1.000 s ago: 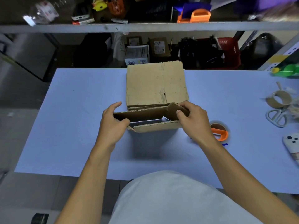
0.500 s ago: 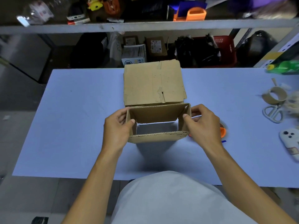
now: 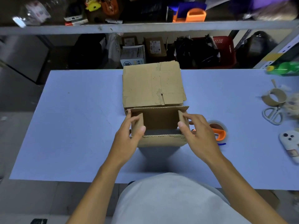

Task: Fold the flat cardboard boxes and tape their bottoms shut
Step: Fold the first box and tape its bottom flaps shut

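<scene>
A brown cardboard box [image 3: 161, 140] stands opened into a rectangle on the blue table [image 3: 77, 126], its open end facing up. My left hand [image 3: 129, 136] presses the left short flap inward, thumb on the flap. My right hand [image 3: 197, 135] pushes the right short flap inward with thumb and fingers. Behind the box lies a stack of flat cardboard boxes [image 3: 152, 84]. An orange tape dispenser [image 3: 217, 131] with a tape roll sits just right of my right hand, partly hidden by it.
At the right edge lie an empty tape core [image 3: 274, 99], white scissors [image 3: 271, 114], a phone in a white case [image 3: 290, 141] and a green bottle [image 3: 284, 68]. A cluttered shelf [image 3: 145, 26] with boxes and a red basket stands behind the table.
The flattened box was spread open into a rectangular tube. Both hands then shifted from its side walls to the short end flaps, which now tilt inward.
</scene>
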